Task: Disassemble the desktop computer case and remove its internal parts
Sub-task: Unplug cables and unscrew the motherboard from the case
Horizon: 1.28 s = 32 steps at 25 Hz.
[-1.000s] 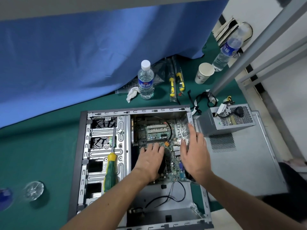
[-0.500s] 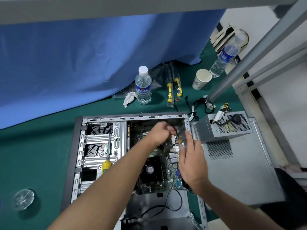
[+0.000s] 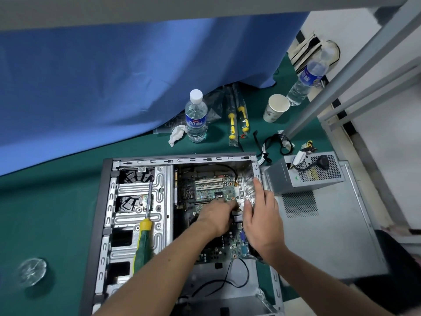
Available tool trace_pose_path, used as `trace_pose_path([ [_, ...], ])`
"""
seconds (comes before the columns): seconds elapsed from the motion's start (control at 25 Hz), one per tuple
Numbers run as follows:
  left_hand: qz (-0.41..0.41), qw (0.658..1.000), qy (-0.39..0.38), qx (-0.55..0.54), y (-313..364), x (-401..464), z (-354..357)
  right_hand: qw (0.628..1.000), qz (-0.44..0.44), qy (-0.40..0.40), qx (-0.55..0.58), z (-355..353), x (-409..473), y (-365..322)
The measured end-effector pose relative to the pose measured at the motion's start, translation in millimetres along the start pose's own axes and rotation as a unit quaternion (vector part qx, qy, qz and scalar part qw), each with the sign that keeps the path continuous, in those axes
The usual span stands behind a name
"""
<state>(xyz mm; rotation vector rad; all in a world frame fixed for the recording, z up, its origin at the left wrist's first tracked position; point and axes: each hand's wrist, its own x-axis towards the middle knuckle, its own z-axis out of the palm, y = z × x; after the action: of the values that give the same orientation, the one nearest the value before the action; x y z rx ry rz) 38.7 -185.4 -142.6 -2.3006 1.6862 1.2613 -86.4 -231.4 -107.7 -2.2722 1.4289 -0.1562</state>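
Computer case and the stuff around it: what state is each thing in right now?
Computer case: lying flat, side open.
Motherboard: still inside the case.
Power supply: out, beside the case.
Side panel: off, flat under the power supply.
Screwdriver: lying unused on the drive cage.
Capped bottle: upright, closed.
Paper cup: upright.
Left hand: on the motherboard, grip unclear.
Right hand: fingers extended, at the case's rear wall.

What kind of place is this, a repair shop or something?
Probably a makeshift repair or teardown bench. An opened computer case lies on a green-covered table, a removed power supply sits beside it, and screwdrivers lie near a blue curtain.
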Motion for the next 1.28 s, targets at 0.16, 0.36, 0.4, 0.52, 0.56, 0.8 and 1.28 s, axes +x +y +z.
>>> trace_pose_path([
  [0.16,0.000,0.990,0.084,0.116,11,6,-5,1.000,0.003,0.000,-0.003,0,1,1],
  [0.36,0.032,0.994,0.102,-0.014,12,18,-8,1.000,0.001,0.001,-0.004,1,2,1],
  [0.4,0.032,0.999,0.038,-0.013,11,17,-7,1.000,0.000,0.001,-0.003,2,2,1],
  [0.52,0.037,0.999,-0.007,0.035,0,7,-4,1.000,-0.005,0.002,-0.003,1,1,1],
  [0.56,0.036,0.998,0.022,0.037,-4,0,-4,1.000,-0.005,0.002,-0.003,2,1,1],
  [0.8,-0.020,0.984,0.037,0.174,-25,-53,22,1.000,-0.005,-0.003,-0.008,2,1,1],
  [1.28,-0.058,0.971,0.038,0.227,-30,-65,3,1.000,-0.006,0.005,-0.018,3,1,2],
])
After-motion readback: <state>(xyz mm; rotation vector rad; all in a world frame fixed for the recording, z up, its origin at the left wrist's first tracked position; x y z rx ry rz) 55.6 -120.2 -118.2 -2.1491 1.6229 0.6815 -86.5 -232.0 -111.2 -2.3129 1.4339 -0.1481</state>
